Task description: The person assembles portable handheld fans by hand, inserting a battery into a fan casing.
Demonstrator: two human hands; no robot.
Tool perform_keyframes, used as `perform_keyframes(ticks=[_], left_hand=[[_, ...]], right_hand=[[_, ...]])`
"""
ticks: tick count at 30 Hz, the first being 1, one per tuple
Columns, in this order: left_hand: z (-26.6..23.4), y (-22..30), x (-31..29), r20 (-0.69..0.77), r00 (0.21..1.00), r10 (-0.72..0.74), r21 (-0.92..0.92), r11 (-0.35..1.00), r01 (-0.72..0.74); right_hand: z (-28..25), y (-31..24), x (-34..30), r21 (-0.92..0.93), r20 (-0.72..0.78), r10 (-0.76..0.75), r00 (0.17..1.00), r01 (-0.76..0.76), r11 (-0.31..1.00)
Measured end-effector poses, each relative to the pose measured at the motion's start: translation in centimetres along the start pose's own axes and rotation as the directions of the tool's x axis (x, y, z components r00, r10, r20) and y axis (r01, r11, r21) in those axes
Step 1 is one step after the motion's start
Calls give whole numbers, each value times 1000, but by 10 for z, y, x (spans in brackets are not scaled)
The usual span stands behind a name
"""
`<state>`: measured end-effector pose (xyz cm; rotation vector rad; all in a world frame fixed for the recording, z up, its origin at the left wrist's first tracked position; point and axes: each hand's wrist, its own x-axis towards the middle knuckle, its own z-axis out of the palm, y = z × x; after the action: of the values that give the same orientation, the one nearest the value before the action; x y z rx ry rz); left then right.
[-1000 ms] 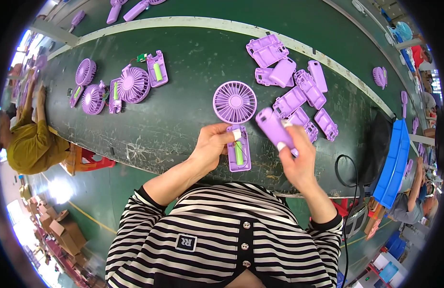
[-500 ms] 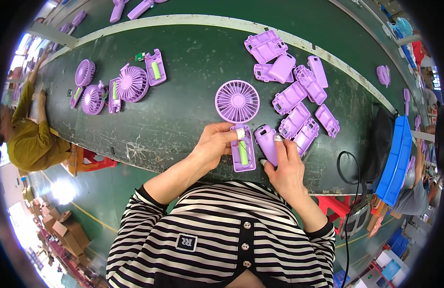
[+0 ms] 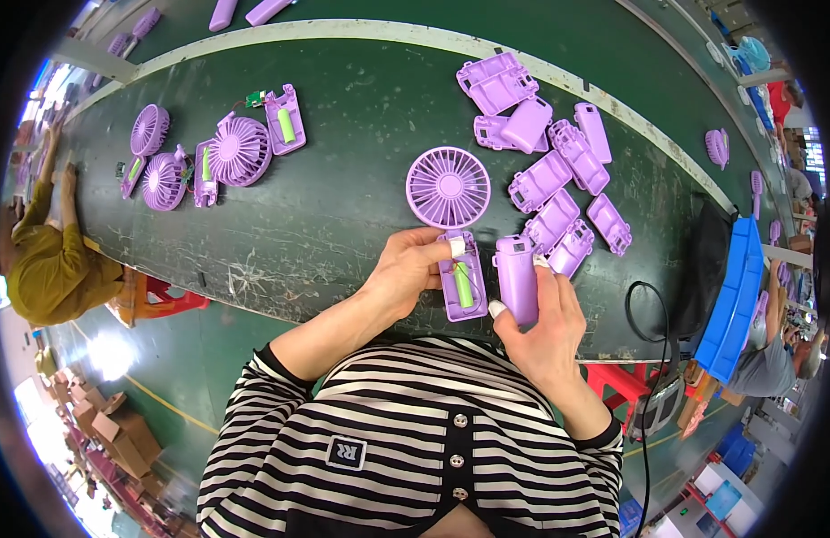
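A purple handheld fan (image 3: pixel 448 187) lies at the middle of the bench with its round grille away from me. Its handle is an open shell (image 3: pixel 463 309) with a green battery (image 3: pixel 463 283) and thin wires inside. My left hand (image 3: pixel 401 273) is closed on the top of this handle, thumb over the wiring just below the grille. My right hand (image 3: pixel 542 325) grips a separate purple handle cover (image 3: pixel 517 280), smooth outer face up, just right of the open handle and apart from it. White wraps cover some of my fingertips.
Several purple handle covers (image 3: pixel 540 181) lie in a loose pile at the right. Unassembled fans (image 3: pixel 240 152) with batteries and a green circuit board lie at the left. A blue tray (image 3: pixel 736 300) and a black cable (image 3: pixel 643 305) are at the right edge. A co-worker in yellow (image 3: pixel 60 269) sits left.
My right hand has turned the handle cover more upright and shifted it slightly right. The fan has moved a little right with my left hand still on it.
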<state>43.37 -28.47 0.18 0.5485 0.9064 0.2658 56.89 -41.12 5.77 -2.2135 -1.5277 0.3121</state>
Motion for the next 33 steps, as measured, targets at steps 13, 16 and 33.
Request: perform_keyframes(ticks=[13, 16, 33], left_hand=[[-3, -2, -6, 69, 997, -26, 67, 998, 22], [0, 2, -6, 33, 999, -37, 65, 997, 35], [-6, 6, 1, 39, 999, -23, 1, 1000, 23]], right_hand=[[30, 6, 34, 104, -149, -401, 904, 417, 903], [38, 9, 44, 123, -117, -496, 860, 508, 852], [42, 12, 55, 226, -37, -516, 856, 510, 830]])
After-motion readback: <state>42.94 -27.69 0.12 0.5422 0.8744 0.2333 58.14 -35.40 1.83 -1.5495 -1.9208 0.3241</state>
